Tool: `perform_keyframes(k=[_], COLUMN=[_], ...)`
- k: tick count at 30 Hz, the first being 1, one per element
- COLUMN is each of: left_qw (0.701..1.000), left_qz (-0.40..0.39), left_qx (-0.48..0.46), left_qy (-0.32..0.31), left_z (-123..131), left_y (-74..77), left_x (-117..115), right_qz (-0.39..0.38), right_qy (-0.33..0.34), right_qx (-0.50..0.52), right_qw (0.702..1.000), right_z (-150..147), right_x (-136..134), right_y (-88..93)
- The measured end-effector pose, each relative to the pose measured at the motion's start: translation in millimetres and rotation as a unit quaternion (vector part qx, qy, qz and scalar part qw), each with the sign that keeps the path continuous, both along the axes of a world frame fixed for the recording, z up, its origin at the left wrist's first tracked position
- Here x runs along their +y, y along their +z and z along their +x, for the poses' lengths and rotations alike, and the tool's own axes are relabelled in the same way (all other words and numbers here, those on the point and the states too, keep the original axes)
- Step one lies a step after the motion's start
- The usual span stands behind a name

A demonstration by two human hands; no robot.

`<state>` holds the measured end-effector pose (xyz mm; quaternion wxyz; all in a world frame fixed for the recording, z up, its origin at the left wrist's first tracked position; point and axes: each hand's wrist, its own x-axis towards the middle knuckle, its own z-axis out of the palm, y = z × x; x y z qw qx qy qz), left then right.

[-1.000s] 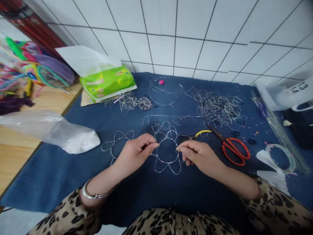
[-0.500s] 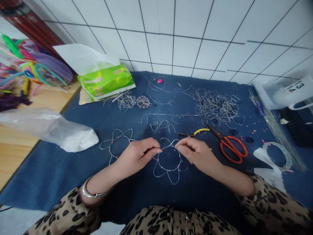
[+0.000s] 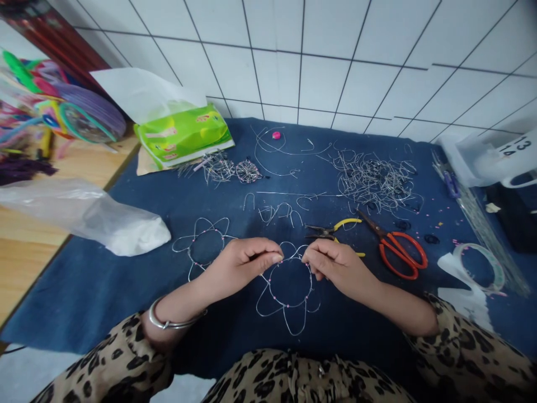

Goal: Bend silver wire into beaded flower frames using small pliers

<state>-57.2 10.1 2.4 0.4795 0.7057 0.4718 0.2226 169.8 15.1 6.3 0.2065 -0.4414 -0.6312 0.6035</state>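
Between my hands is a flower-shaped wire ring with small pink beads around its circle and looped wire petals. My left hand pinches the ring's upper left part between thumb and forefinger. At the upper right, my right hand pinches the same wire, its fingers curled. The wire right at the fingertips is partly hidden. A second beaded wire flower lies flat on the dark blue cloth, just left of my left hand, which covers part of it.
Yellow-handled pliers and red-handled scissors lie beyond my right hand. Further back are a tangle of wire scraps, a pink bead and a green tissue pack. A tape roll is at right, a plastic bag at left.
The held wire flower has tilted, its lower petals now nearer to me and its ring looking rounder. Both hands keep their pinch, with the right fingers shifted slightly.
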Motion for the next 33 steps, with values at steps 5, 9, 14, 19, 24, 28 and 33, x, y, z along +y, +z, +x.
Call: perform_keyframes(k=[5,9,14,19,24,28,33], left_qw=[0.999,0.999,0.999,0.996,0.969,0.937,0.931], left_qz=[0.001,0.005,0.025,0.075,0.156,0.164,0.163], left_qx=[0.018,0.027,0.033,0.051,0.120,0.179,0.212], left_qy=[-0.047,-0.036,-0.006,-0.025,0.149,0.251,0.249], left_z=[2,1,3,-7,-48,-76,-95], left_y=[0.7,1.0,0.0,10.6,22.4,22.1,19.5], left_x=[-1,0,0,3,14,28,38], right_qz=[0.013,0.022,0.013,-0.003,0.020,0.094,0.187], right_qy=[-0.002,-0.034,-0.064,-0.066,-0.052,-0.024,0.021], right_qx=[-0.006,-0.008,0.007,0.009,-0.011,-0.057,-0.095], right_qw=[1.000,0.999,0.998,0.998,0.998,0.994,0.978], right_z=[-2,-1,0,-1,-3,-3,-3], right_x=[-1,-3,-4,-6,-11,-14,-14], right_y=[-0.4,-2.6,-5.0,-2.6,-4.9,-10.0,-13.6])
